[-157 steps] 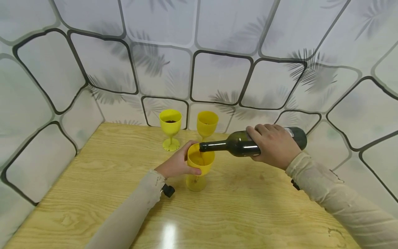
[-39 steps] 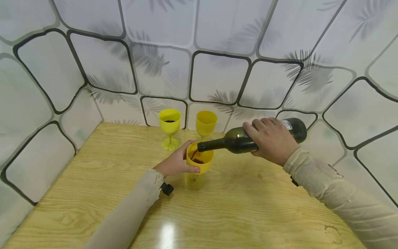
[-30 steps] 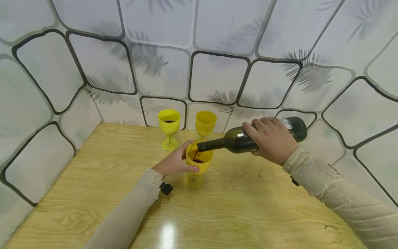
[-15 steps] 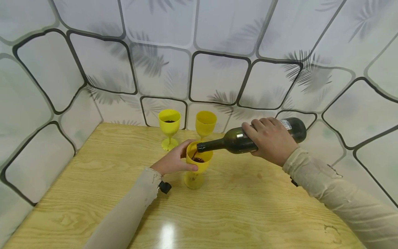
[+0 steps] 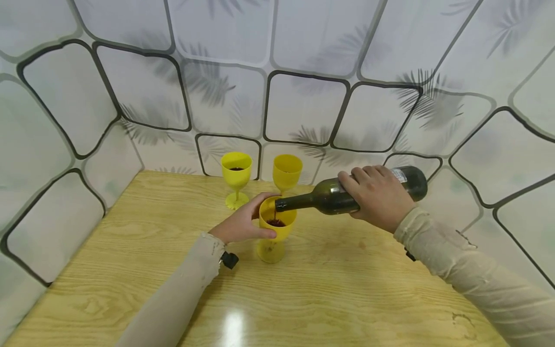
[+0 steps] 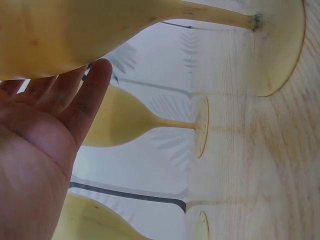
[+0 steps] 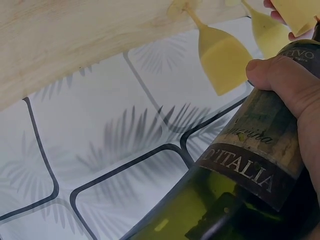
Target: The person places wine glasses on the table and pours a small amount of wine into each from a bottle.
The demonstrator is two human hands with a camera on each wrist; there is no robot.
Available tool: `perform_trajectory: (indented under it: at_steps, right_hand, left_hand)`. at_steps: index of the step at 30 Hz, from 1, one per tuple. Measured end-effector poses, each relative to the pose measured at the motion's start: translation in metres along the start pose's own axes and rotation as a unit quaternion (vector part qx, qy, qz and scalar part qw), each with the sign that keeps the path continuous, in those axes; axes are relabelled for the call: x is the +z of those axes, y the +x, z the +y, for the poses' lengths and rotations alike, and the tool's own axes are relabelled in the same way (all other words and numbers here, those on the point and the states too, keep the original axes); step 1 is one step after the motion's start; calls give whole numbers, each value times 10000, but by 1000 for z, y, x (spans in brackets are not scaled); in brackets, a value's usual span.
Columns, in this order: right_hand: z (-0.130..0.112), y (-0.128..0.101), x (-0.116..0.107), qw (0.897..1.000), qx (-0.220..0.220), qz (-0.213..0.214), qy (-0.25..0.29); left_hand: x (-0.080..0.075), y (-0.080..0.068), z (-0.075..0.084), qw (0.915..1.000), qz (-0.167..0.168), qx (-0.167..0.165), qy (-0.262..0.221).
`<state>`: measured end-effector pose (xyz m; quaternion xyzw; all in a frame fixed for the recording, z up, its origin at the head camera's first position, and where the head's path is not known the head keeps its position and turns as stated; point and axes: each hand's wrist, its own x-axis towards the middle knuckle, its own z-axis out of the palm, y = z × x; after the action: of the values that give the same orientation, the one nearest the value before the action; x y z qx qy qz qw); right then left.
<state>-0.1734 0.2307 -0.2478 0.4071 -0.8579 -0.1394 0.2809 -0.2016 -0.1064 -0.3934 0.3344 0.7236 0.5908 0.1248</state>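
My left hand [image 5: 243,222] holds the bowl of a yellow goblet [image 5: 282,233], thumb in front and fingers behind. The goblet stands upright on its foot on the wooden table. In the left wrist view, the fingers [image 6: 82,102] lie along the goblet's bowl [image 6: 75,37]. My right hand [image 5: 378,195] grips a dark green wine bottle [image 5: 330,195] round its body, tilted with the neck over the goblet's rim. A thin dark red stream runs from the mouth into the bowl, where dark red liquid has gathered. The right wrist view shows the bottle's label [image 7: 250,160] and my thumb across it.
Behind stand two more yellow goblets: the left one [image 5: 236,174] has dark liquid in it, and the right one [image 5: 287,172] sits just behind the held goblet. A patterned wall covering [image 5: 308,111] rises at the back edge of the table [image 5: 329,299].
Dark red liquid now shows in the bottom of the held goblet, where five seconds ago only a stream was visible. The bottle has shifted slightly; both hands keep their holds.
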Motion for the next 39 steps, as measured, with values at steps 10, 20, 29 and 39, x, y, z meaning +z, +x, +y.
perform_trajectory:
  at_steps: [10, 20, 29, 39]
  right_hand:
    - [-2, -1, 4, 10000, -41, 75, 15]
    - [-2, 4, 2, 9998, -76, 151, -139]
    - [-3, 4, 0, 9998, -75, 121, -128]
    - [-5, 7, -3, 9998, -54, 69, -168]
  left_hand:
    - [-2, 0, 2, 9998, -120, 43, -136]
    - [-3, 0, 2, 9998, 127, 137, 104]
    - [-3, 0, 1, 9997, 189, 96, 141]
    - [-3, 1, -2, 9996, 193, 161, 148]
